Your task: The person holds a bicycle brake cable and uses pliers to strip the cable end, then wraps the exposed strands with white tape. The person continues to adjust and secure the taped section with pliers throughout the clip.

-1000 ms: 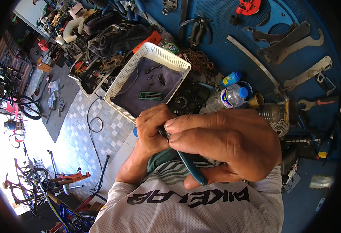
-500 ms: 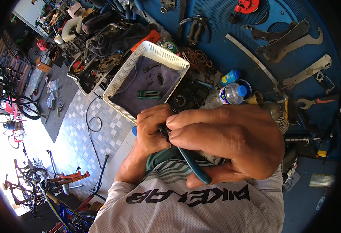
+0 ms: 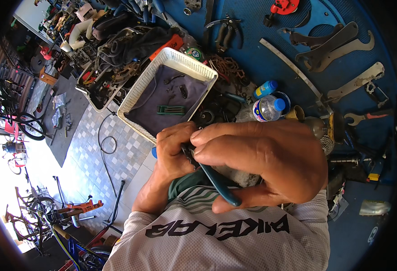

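In front of my chest my two hands meet. My right hand [image 3: 270, 158] is curled around a tool that looks like pliers [image 3: 214, 178], with a teal handle slanting down to the right and the thumb against its lower end. The dark head of this tool reaches up to my left hand [image 3: 173, 147]. The left fingers are folded into a closed grip there; what lies inside them is hidden. Just beyond the hands stands a cream plastic basket [image 3: 122, 110] lined with grey cloth. On the cloth lie a green slotted part [image 3: 171, 109] and several small dark parts [image 3: 183, 91].
A plastic bottle with a blue cap [image 3: 267, 109] and a small blue bottle [image 3: 265, 89] stand beyond my right hand. Wrenches [image 3: 338, 49] and pliers [image 3: 228, 34] hang on the blue panel. Bicycle frames [image 3: 74, 246] stand at lower left, near a cable [image 3: 103, 144] on tiles.
The whole view has shifted slightly. Both hands keep the same grip, and the teal handle's lower end sits a little higher and further left.
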Demonstrator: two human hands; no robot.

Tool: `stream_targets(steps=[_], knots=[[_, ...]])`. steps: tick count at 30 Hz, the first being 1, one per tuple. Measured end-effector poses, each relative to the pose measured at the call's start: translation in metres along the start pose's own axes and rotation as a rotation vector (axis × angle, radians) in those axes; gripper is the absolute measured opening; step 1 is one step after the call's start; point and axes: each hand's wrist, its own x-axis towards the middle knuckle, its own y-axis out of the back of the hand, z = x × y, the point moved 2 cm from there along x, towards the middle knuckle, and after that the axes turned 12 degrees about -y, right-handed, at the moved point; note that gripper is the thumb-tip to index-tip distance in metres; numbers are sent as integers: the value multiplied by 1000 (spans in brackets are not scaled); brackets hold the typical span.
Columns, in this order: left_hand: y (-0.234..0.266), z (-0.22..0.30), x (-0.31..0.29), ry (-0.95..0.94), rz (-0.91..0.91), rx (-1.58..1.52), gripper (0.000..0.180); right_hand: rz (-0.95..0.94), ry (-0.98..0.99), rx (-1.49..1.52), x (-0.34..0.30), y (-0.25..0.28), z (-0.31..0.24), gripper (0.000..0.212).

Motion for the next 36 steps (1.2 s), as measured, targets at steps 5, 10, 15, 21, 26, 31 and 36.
stream_targets(steps=[5, 10, 15, 21, 26, 31, 36], knots=[[3, -1, -4, 70, -58, 5, 39, 17, 24, 3, 0, -2, -1, 62], [2, 3, -7, 153, 19, -49, 39, 32, 44, -17, 0, -2, 0, 60], [0, 4, -5, 150, 39, -56, 33, 30, 43, -44, -1, -1, -2, 59], [2, 5, -6, 155, 2, -28, 31, 28, 14, -47, -1, 0, -5, 59], [4, -3, -4, -6, -69, -42, 33, 16, -17, -39, -1, -1, -7, 60], [1, 0, -5, -6, -20, 40, 36, 24, -22, -61, 0, -2, -9, 62], [2, 14, 1, 65, -24, 180, 33, 28, -31, -58, 0, -4, -9, 63]])
